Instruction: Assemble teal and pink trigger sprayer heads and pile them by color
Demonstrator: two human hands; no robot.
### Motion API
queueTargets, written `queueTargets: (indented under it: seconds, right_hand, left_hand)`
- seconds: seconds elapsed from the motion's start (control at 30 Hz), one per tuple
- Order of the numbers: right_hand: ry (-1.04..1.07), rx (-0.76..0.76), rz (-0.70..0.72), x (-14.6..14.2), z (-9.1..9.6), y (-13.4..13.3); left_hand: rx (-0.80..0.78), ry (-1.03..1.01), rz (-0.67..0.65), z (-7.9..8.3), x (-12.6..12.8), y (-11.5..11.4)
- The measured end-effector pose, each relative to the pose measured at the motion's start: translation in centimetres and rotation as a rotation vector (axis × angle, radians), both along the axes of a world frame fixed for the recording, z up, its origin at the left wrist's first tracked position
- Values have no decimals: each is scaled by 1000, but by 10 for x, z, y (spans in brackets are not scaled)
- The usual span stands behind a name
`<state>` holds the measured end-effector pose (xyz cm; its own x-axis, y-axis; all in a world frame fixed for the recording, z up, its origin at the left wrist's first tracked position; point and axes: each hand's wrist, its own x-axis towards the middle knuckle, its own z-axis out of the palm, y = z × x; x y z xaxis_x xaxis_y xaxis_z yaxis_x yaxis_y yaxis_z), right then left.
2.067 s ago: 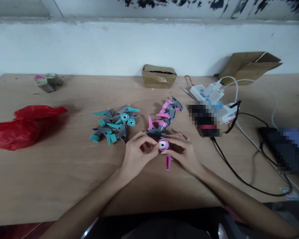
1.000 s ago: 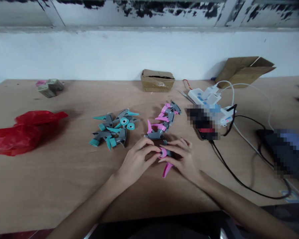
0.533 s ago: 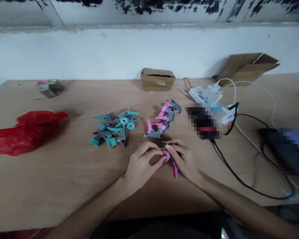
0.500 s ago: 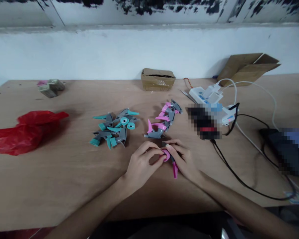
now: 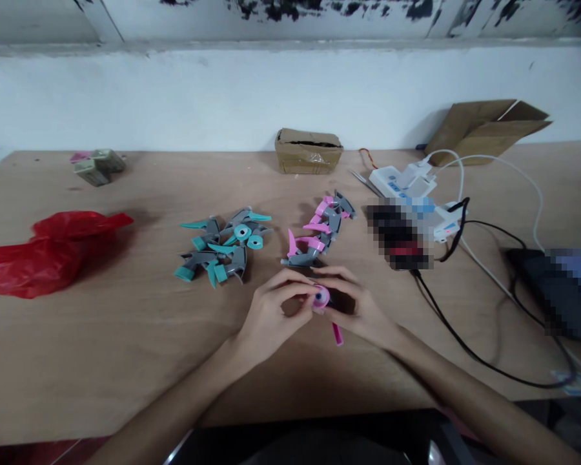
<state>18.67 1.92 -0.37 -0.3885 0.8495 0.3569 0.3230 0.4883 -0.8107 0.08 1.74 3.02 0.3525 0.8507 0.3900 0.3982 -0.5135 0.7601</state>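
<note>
Close to the table's front, both hands grip one small pink-and-grey plastic device (image 5: pixel 321 298) with a round, ring-like part and a pink tab that points down. My left hand (image 5: pixel 275 310) pinches the ring from the left with thumb and fingertips. From the right, my right hand (image 5: pixel 363 310) is closed around the body, whose grey part is mostly hidden. Just beyond the fingers lies a row of similar pink-and-grey devices (image 5: pixel 333 223). Left of it sits a cluster of teal-and-grey devices (image 5: pixel 235 255), some showing round ends with dark centres.
A red plastic bag (image 5: pixel 53 252) lies at the left, with small grey blocks (image 5: pixel 99 168) behind it. Along the wall stand a small cardboard box (image 5: pixel 308 155) and an open carton (image 5: pixel 479 132). Tweezers (image 5: pixel 365 183), a white power strip (image 5: pixel 392 184) and cables fill the right side.
The held device has turned so that its round end faces up toward me. My right thumb has moved lower, beneath the ring. The loose devices lie as before.
</note>
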Motion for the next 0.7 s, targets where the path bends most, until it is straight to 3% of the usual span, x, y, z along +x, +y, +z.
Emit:
queueTargets:
  seconds: [0.17, 0.4, 0.7]
  right_hand:
    - [-78, 121, -105, -1, 4, -1]
    - [-218, 337, -236, -4, 3, -4]
    - [-342, 439, -289, -5, 1, -5]
  left_hand:
    - [37, -14, -9, -2, 3, -2]
    - [-15, 61, 116, -2, 4, -2]
    - [-75, 227, 218, -6, 9, -11]
